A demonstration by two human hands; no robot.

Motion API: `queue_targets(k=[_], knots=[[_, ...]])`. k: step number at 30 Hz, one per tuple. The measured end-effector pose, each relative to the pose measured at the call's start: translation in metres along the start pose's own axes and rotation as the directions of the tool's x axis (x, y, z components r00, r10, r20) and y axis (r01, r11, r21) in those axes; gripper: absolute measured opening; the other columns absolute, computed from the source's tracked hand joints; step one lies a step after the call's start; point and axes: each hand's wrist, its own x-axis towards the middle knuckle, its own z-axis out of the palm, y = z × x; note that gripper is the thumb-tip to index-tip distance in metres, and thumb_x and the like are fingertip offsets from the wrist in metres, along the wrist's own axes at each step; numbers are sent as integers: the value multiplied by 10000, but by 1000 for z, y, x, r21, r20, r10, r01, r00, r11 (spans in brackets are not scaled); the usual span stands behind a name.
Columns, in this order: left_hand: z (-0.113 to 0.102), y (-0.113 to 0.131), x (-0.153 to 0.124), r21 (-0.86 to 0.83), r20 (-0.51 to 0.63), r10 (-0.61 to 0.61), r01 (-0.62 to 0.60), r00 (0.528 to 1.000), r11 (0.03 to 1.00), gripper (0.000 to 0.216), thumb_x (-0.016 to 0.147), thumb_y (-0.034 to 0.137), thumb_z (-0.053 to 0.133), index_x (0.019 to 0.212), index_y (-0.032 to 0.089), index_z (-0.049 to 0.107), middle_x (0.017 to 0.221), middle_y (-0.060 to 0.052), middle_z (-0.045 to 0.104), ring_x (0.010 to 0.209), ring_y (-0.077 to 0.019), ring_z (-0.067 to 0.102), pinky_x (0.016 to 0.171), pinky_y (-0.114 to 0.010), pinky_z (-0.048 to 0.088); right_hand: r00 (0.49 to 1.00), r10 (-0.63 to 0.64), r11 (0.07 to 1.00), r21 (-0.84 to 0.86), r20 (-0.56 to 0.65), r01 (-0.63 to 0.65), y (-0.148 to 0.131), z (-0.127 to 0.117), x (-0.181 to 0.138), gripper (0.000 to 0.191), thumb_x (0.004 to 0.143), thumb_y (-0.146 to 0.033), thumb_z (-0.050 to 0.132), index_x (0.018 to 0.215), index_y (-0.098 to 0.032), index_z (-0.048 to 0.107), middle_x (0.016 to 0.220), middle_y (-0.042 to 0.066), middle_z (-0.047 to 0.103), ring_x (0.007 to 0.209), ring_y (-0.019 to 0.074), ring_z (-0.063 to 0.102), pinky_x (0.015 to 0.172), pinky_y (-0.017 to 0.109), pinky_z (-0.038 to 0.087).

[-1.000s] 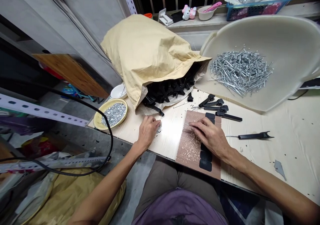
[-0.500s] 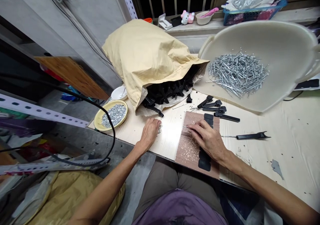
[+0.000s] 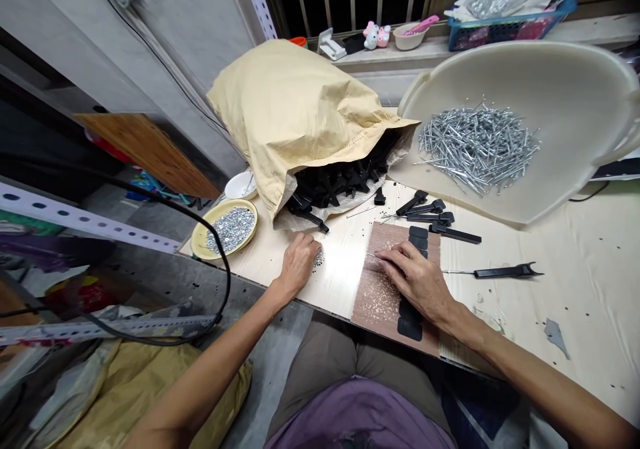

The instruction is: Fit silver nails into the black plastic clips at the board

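My left hand [image 3: 299,262] rests on the table with its fingers curled together beside a small pile of tiny metal pieces [image 3: 319,257]. Whatever its fingertips hold is hidden. Over a brown board [image 3: 373,296], my right hand [image 3: 417,279] pinches a thin metal rod [image 3: 371,255], whose tip sticks out to the left. Black rounded pads [image 3: 410,329] run in a column along the board, partly under this hand. To the right lies a black forked piece [image 3: 507,272] with a metal rod running toward my wrist; I cannot tell whether both rods are one.
A beige sack [image 3: 300,102] spills black plastic parts [image 3: 333,186]. Several black pieces [image 3: 443,218] lie near a big pale basin [image 3: 565,122] of metal pins [image 3: 480,146]. At left stands a yellow dish [image 3: 253,232] of small metal bits, with a black cable [image 3: 227,282] hanging before it.
Both hands stay in nearly the same place and pose. The whole view shifts very slightly; no object has visibly been moved.
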Motion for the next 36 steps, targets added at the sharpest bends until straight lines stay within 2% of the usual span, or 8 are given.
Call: queue_targets(k=[4, 7, 9, 12, 15, 18, 29, 36], knots=[[-2, 2, 4, -78, -19, -16, 15, 1000, 997, 194, 871, 141, 472, 747, 171, 618, 793, -87, 590, 824, -231, 505, 672, -329, 405, 1000, -11, 1000, -8, -11, 10, -3, -1, 2, 273, 951, -287, 427, 1135, -216, 616, 949, 62, 579, 770, 144, 581, 658, 270, 502], [-11, 9, 8, -348, -54, -119, 93, 991, 933, 131, 844, 159, 513, 773, 165, 623, 799, -71, 608, 803, -207, 540, 692, -316, 422, 999, -16, 1000, -14, -49, 16, -6, -4, 6, 287, 956, -287, 419, 1156, -218, 612, 964, 66, 579, 752, 138, 574, 640, 262, 497], [-19, 22, 12, -617, -22, -243, 178, 970, 767, 113, 840, 215, 536, 804, 164, 630, 783, -47, 629, 743, -173, 568, 671, -289, 437, 998, -30, 999, -17, -48, 30, -9, -5, 10, 308, 962, -281, 406, 1202, -238, 594, 971, 64, 572, 731, 128, 566, 614, 249, 485], [-30, 50, 17, -900, 161, -370, 290, 915, 324, 161, 808, 302, 594, 795, 145, 626, 746, -30, 648, 667, -140, 600, 628, -256, 466, 999, -40, 998, -58, 8, 40, -14, -6, 14, 341, 963, -262, 399, 1265, -290, 555, 965, 53, 560, 716, 119, 555, 578, 230, 459], [-37, 76, 22, -960, 262, -353, 281, 898, 3, 209, 766, 331, 655, 787, 126, 624, 724, -28, 653, 648, -121, 611, 651, -249, 493, 999, -2, 993, -115, 42, 7, -17, -6, 16, 349, 963, -274, 398, 1277, -309, 544, 962, 50, 553, 709, 121, 550, 557, 223, 443], [-41, 88, 25, -957, 284, -306, 248, 909, -152, 227, 761, 334, 675, 810, 115, 637, 718, -29, 658, 652, -108, 613, 679, -244, 500, 999, 30, 988, -152, 29, -25, -17, -8, 15, 346, 965, -283, 389, 1268, -301, 554, 969, 56, 549, 711, 124, 547, 564, 226, 444], [-41, 97, 29, -967, 256, -353, 241, 900, -86, 213, 747, 318, 697, 794, 114, 661, 680, -20, 667, 624, -109, 625, 653, -227, 489, 998, 55, 996, -69, -17, -56, -7, -5, 7, 336, 966, -268, 391, 1250, -270, 571, 972, 57, 540, 750, 123, 547, 639, 238, 475], [-36, 98, 29, -952, 300, -258, 273, 918, -136, 219, 755, 331, 696, 797, 118, 666, 724, -36, 682, 661, -109, 635, 687, -229, 509, 995, 96, 981, -171, 7, -93, -7, -13, 4, 323, 968, -296, 388, 1222, -287, 586, 969, 52, 545, 752, 126, 553, 569, 214, 435]])
